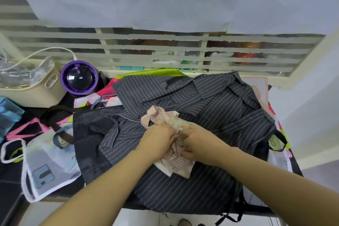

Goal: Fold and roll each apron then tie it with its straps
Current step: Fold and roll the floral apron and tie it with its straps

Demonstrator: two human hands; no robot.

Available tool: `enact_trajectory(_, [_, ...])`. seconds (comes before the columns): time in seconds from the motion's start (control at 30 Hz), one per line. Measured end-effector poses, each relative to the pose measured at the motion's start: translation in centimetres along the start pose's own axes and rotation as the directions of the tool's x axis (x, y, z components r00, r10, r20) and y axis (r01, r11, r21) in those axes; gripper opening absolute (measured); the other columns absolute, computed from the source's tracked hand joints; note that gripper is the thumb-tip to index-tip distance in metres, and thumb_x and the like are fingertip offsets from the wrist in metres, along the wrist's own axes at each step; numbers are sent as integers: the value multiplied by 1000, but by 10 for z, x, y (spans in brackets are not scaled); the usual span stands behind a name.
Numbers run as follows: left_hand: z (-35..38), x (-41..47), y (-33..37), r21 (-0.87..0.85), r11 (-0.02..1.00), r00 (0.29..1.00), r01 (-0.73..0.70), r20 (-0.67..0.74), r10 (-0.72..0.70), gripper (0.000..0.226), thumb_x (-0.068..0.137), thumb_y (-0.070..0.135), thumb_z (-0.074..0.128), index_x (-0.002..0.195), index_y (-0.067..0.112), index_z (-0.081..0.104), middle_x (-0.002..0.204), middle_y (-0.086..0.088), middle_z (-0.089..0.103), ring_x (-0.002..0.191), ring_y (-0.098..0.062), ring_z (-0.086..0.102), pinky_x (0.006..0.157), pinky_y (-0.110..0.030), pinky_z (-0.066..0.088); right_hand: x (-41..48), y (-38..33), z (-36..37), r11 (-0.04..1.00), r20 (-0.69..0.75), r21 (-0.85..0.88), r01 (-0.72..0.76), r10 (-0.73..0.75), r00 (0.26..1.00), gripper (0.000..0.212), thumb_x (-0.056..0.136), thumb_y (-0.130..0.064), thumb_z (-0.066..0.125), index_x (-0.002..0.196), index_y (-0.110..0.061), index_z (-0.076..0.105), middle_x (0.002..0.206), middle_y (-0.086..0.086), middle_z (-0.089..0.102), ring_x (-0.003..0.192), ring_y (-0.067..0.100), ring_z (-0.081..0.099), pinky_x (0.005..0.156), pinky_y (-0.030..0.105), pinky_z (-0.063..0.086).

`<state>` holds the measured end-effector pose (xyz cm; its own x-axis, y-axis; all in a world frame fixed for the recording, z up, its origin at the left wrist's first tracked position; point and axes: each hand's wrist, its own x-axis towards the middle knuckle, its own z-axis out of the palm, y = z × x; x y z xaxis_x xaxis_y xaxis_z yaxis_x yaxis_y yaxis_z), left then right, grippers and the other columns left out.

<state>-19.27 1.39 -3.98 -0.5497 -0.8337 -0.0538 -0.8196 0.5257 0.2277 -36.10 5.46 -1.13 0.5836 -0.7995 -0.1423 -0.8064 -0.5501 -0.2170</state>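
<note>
A small pink polka-dot apron (175, 164) lies bunched into a rough roll on top of a grey striped apron (216, 115) at the middle of the table. Its pink straps (156, 113) stick out in loops on the far side. My left hand (158, 138) grips the roll from the left. My right hand (199, 143) grips it from the right, fingers dug into the cloth. The two hands touch each other over the roll.
More aprons lie spread under and around: a white-edged pale one (45, 169) at the left, pink-trimmed and green ones behind. A cream basket (34, 86) and a purple round device (79, 78) stand at the back left. A slatted window (165, 51) runs behind the table.
</note>
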Motion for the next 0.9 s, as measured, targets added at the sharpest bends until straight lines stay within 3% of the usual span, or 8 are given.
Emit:
enact_trajectory(0.13, [-4, -4, 4, -343, 929, 985, 140, -48, -166, 34, 101, 31, 40, 71, 22, 53, 73, 6, 58, 70, -12, 53, 66, -28, 40, -1, 2, 17, 996, 146, 74, -53, 41, 988, 27, 88, -30, 56, 74, -11, 69, 140, -8, 41, 100, 17, 43, 89, 39, 45])
enact_trajectory(0.27, [-13, 2, 6, -894, 212, 842, 394, 259, -473, 35, 103, 28, 39, 82, 13, 62, 74, 1, 68, 65, -10, 59, 58, -21, 49, -7, -3, 18, 999, 178, -25, 28, -23, 984, 27, 90, -33, 54, 78, -16, 72, 159, -11, 12, 125, 22, 31, 99, 43, 39])
enact_trajectory(0.33, [-13, 1, 6, -886, -21, 766, 464, 412, -493, 33, 103, 26, 38, 83, 13, 61, 74, 0, 68, 64, -9, 58, 58, -19, 49, -11, -3, 23, 995, 72, -53, 86, -82, 994, 28, 88, -32, 53, 72, -18, 72, 155, -3, 28, 128, 25, 37, 97, 46, 43])
enact_trajectory(0.53, [-15, -4, 6, -820, -305, 650, 483, 570, -502, 30, 102, 26, 42, 81, 17, 61, 79, 3, 65, 66, -6, 56, 61, -18, 47, -10, -9, 32, 946, -20, -196, 256, -265, 964, 22, 76, -33, 69, 55, -24, 68, 134, -4, 56, 124, 21, 50, 100, 39, 45])
enact_trajectory(0.6, [-15, -3, 4, -846, -250, 657, 471, 526, -540, 32, 102, 27, 42, 80, 17, 62, 77, 2, 65, 67, -9, 55, 62, -22, 45, -4, -6, 28, 969, 82, -71, 238, -232, 969, 23, 83, -26, 62, 65, -14, 71, 148, -2, 41, 142, 24, 26, 114, 46, 26])
enact_trajectory(0.7, [-20, -10, 5, -900, 85, 732, 428, 290, -617, 37, 101, 22, 40, 72, 14, 61, 64, 0, 62, 57, -12, 52, 55, -19, 43, 3, -1, 25, 984, 220, 8, 180, -177, 959, 27, 89, -25, 55, 77, -7, 71, 157, -3, 23, 148, 19, 3, 118, 46, 16])
enact_trajectory(0.8, [-29, -21, 17, -800, 456, 807, 390, 58, -587, 40, 101, 24, 39, 67, 16, 58, 64, 7, 60, 49, 0, 48, 46, -8, 35, 11, 0, 24, 986, 318, -13, 167, -154, 935, 30, 88, -27, 56, 79, -3, 71, 154, 0, 29, 146, 20, 11, 115, 44, 25])
enact_trajectory(0.9, [-40, -28, 30, -696, 655, 880, 295, -68, -469, 41, 100, 28, 40, 62, 24, 56, 58, 10, 56, 55, 5, 50, 53, -12, 35, 19, -2, 24, 990, 345, -26, 141, -123, 931, 29, 85, -24, 56, 81, 1, 71, 142, 6, 42, 141, 25, 24, 107, 41, 37])
